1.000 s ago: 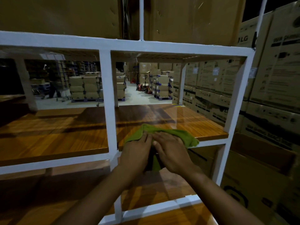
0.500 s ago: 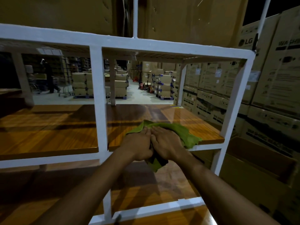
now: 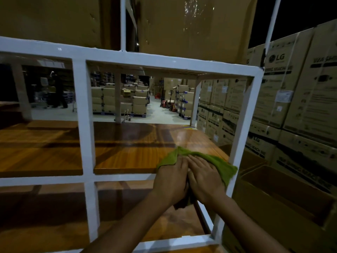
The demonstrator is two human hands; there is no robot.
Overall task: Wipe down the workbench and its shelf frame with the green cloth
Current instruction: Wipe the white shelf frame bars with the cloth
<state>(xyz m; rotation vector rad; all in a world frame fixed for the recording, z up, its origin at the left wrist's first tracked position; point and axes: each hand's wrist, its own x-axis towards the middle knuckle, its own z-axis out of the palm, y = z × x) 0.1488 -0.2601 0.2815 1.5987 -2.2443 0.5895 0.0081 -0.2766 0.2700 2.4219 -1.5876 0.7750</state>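
Amid cartons [image 3: 299,99], left hand [image 3: 171,181] and right hand [image 3: 204,179] press green cloth [image 3: 222,165] on shelf [image 3: 131,150].

One green cloth [image 3: 218,164], lower right of centre. Two hands on it: left hand [image 3: 171,181], right hand [image 3: 206,179]. One white shelf frame [image 3: 83,115] spans the picture, with two wooden boards in view: upper board [image 3: 127,152], lower board [image 3: 54,216]. Two open cartons at lower right: near carton [image 3: 284,203], far carton [image 3: 253,158]. Printed boxes [image 3: 299,92] stacked at right, too many to count. One person [image 3: 58,90], far upper left.
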